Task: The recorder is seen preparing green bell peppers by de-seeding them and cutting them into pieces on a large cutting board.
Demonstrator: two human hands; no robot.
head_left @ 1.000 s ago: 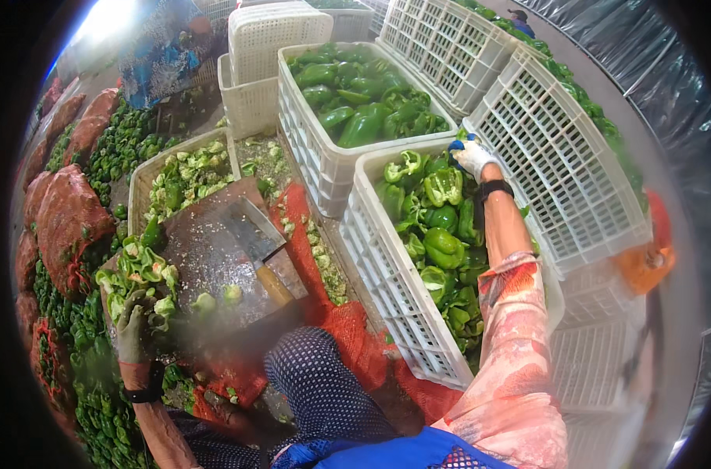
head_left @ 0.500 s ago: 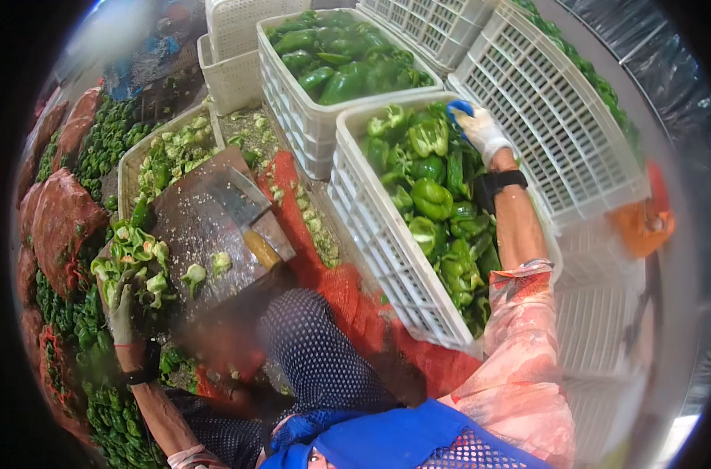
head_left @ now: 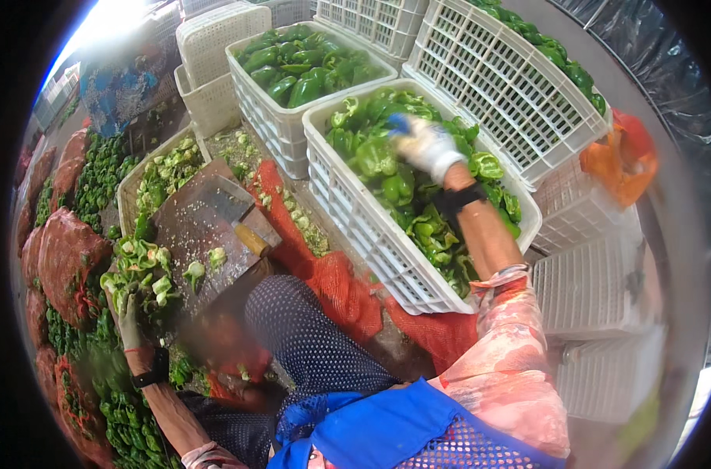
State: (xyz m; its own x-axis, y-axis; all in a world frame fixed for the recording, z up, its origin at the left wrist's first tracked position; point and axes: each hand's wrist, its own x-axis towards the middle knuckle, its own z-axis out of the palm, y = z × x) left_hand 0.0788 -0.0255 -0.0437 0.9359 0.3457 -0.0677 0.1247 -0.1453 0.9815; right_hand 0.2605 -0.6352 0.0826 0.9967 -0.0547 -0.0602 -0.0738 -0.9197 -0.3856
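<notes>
My right hand [head_left: 432, 148], in a white glove with blue fingertips, reaches over a white crate [head_left: 375, 262] heaped with green peppers [head_left: 398, 186]. Motion smears its fingers, so whether they hold a pepper cannot be told. At the left, my gloved left hand [head_left: 128, 319] cups a clump of cut pepper cores [head_left: 146, 262] beside a wet, seed-strewn board [head_left: 185, 234]. The fingers are partly hidden by the pieces. On the board lies a knife with a yellowish wooden handle [head_left: 251, 240], and two loose pepper cores [head_left: 194, 273] sit near its middle.
A second pepper-filled crate [head_left: 269, 109] stands beyond the first. Cores fill a shallow crate [head_left: 125, 195] behind the board. Upright and stacked white crates [head_left: 508, 74] line the right. Red mesh sacks [head_left: 70, 254] and loose peppers cover the far left; red netting [head_left: 343, 293] lies under the crate.
My right hand has moved left, from the crate's far right edge to over the peppers in it. The left hand stays by the pepper cores. The whole view has shifted slightly.
</notes>
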